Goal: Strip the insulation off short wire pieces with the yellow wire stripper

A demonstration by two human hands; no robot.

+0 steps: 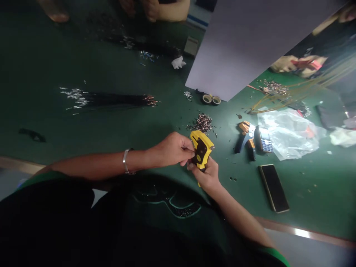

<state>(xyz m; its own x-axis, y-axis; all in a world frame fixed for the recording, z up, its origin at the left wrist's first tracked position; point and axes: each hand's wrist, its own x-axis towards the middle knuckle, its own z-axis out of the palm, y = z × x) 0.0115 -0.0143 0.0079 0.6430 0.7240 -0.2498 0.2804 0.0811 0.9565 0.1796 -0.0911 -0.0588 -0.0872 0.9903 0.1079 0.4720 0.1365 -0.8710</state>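
Observation:
My right hand (pixel 207 175) is wrapped around the handles of a yellow-and-black crimping tool (pixel 202 148), its head tilted up and away from me. Beside the tool's head, my left hand (pixel 175 149) is closed in a pinch. Whatever lies between its fingertips is too small to make out. Just beyond the tool is a heap of small dark and coppery bits (pixel 203 122). Farther left lies a bundle of black wires (pixel 116 99), with silvery tips at its left end and bare copper at its right.
An orange-and-black hand tool (pixel 247 139), a keypad phone (pixel 265 139), a clear plastic bag (pixel 290 135) and a smartphone (pixel 274 188) lie to the right. Two tape rolls (pixel 211 99) sit near a pale panel (pixel 236 44). Another person's hands (pixel 297 66) hold a red tool at upper right.

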